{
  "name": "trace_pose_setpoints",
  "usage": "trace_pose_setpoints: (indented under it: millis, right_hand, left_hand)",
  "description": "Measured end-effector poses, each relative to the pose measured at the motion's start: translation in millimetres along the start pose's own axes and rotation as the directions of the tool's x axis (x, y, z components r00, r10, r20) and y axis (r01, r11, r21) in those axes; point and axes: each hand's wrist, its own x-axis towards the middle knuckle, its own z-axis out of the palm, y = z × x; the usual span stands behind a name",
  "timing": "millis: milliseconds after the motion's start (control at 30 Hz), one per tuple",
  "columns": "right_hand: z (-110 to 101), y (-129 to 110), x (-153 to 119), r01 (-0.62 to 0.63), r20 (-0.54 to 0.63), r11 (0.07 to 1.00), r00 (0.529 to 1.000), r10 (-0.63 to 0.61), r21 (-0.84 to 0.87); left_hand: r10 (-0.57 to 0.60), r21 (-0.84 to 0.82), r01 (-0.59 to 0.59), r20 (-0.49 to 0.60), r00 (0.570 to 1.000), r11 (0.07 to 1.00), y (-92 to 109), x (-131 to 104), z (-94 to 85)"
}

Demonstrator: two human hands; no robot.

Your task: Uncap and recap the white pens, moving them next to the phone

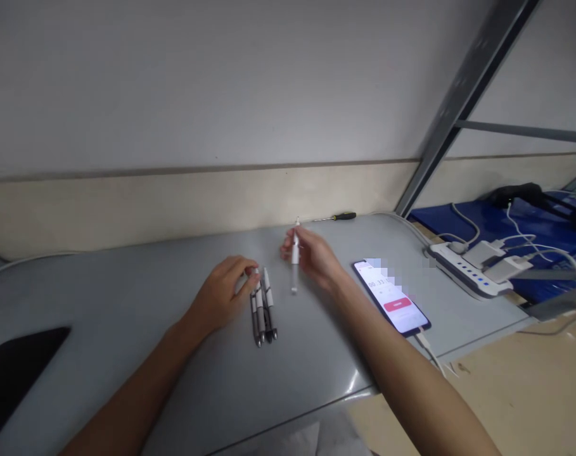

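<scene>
The right hand (317, 254) pinches a white pen (296, 254); the left hand (225, 290) touches the grouped pens (268, 295), grip unclear. A light touch should keep them from rolling.

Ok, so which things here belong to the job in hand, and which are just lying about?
Part of the job, it seems:
- white pen, held in the right hand
- bunch of pens, by the fingertips of the left hand

Apparently just lying about:
- screwdriver
- phone
- power strip
</scene>
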Motion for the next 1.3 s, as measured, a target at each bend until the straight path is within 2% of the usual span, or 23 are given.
trace_pose_setpoints:
  millis: [100, 233, 367, 500, 700, 1300]
  right_hand:
    - [-2.4, -1.4, 0.9, -0.057, -0.041, 0.974, 0.997, 0.068, 0.221]
    - [-3.3, -2.7, -0.6, -0.015, -0.053, 0.95, 0.998, 0.033, 0.311]
    - [-2.3, -2.7, -1.3, -0.024, -0.046, 0.946, 0.998, 0.041, 0.323]
    - [-1.6, -0.5, -0.7, 0.005, -0.07, 0.944, 0.997, 0.019, 0.33]
    - [0.4, 2.0, -1.5, -0.018, -0.038, 0.946, 0.999, 0.033, 0.323]
    - [3.2, 1.9, -2.8, -0.067, -0.015, 0.938, 0.997, 0.077, 0.339]
  left_hand:
    - [0.024, 0.015, -0.024, 0.0, 1.0, 1.0, 0.8, -0.9, 1.3]
    - [0.059, 0.054, -0.062, 0.06, 0.996, 0.997, 0.6, -1.8, 3.8]
    - [0.058, 0.059, -0.064, 0.101, 0.993, 0.996, -0.6, -2.5, 6.1]
    - [0.063, 0.046, -0.068, 0.102, 0.993, 0.997, -1.8, -2.9, 8.1]
    - [0.064, 0.031, -0.068, 0.105, 0.992, 0.997, -0.1, -3.7, 10.9]
    - [0.07, 0.004, -0.072, 0.163, 0.984, 0.997, 6.6, -3.6, 8.7]
